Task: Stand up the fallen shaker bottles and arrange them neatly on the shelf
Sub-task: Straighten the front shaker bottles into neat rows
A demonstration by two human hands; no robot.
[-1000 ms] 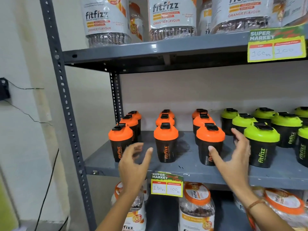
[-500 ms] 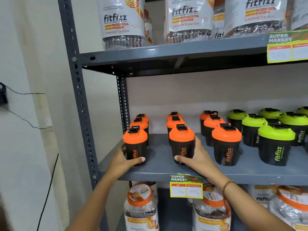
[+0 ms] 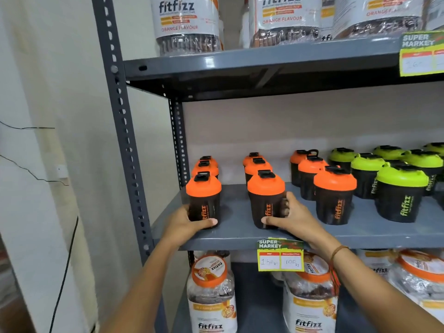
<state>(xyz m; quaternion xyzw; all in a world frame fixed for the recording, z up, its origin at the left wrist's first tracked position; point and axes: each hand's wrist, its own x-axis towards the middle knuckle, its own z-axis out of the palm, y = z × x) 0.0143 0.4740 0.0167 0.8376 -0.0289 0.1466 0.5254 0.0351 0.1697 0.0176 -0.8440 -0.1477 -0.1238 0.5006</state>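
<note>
Task looks nearly complete: every shaker bottle visible on the middle shelf (image 3: 240,233) stands upright, none lying down. What remains, by my judgement, is only squaring the front row to the shelf edge. Left hand (image 3: 182,222) wraps the base of the front-left orange bottle (image 3: 203,200), thumb across its front, grip closed around it; bottle rests on the shelf near the front edge. Right hand (image 3: 290,216) likewise has its grip closed on the front bottle of the middle column (image 3: 266,200), fingers behind, thumb in front. Count, orange-lidded: three columns of three, nine total. Green-lidded bottles (image 3: 402,193): at least six visible, though the right edge cuts the group off, so the true number is probably higher. One price tag (image 3: 280,255) hangs under the shelf edge.
</note>
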